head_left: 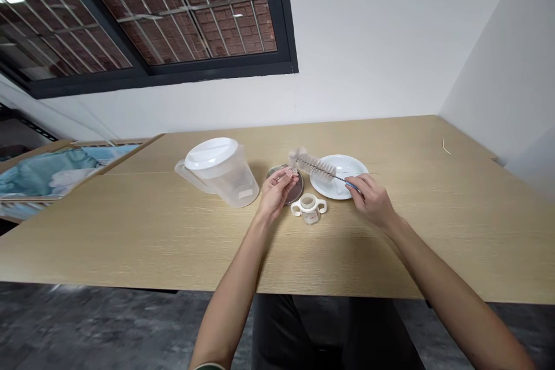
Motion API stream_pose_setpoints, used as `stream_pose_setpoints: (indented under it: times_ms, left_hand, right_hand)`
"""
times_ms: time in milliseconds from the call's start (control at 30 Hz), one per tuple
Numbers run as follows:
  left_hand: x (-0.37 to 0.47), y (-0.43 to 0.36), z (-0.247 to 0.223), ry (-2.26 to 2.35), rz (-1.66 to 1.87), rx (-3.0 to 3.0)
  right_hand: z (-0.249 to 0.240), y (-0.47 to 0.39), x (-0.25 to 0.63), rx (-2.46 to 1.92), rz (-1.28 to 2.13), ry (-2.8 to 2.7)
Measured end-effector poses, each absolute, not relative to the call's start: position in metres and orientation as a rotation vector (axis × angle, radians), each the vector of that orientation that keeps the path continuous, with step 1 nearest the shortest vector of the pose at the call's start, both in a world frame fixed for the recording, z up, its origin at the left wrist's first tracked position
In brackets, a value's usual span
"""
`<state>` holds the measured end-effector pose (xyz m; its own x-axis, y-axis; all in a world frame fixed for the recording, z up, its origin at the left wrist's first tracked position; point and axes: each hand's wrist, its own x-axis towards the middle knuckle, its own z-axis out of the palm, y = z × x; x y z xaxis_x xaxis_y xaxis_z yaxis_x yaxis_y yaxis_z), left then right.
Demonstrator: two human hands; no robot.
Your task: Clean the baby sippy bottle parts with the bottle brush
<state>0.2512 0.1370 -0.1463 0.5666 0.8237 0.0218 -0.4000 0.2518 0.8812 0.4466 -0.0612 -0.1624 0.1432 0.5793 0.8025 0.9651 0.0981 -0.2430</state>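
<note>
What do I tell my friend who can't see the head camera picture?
A person's right hand has a bristled brush in its grip; the left hand pinches a small clear piece. On the tan table stand a lidded pitcher, a two-handled cup and a white dish.

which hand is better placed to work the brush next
Probably the right hand: it grips the brush by its blue handle, bristles pointing toward the left hand. The left is occupied, pinching a small clear piece near the bristle tip.
</note>
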Motion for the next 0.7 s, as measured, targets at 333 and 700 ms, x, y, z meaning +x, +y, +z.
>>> stream_pose_setpoints:
  times_ms: [333, 700]
  left_hand:
    - [0.2520, 0.1377, -0.1471, 0.473, 0.878, 1.020]
    - [0.2515, 0.1362, -0.1461, 0.477, 0.894, 1.066]
  right_hand:
    - [-0.1598, -0.0625, 0.4478, -1.620, -0.571, -1.465]
    - [-0.1618, -0.0616, 0.4494, -1.656, -0.577, -1.478]
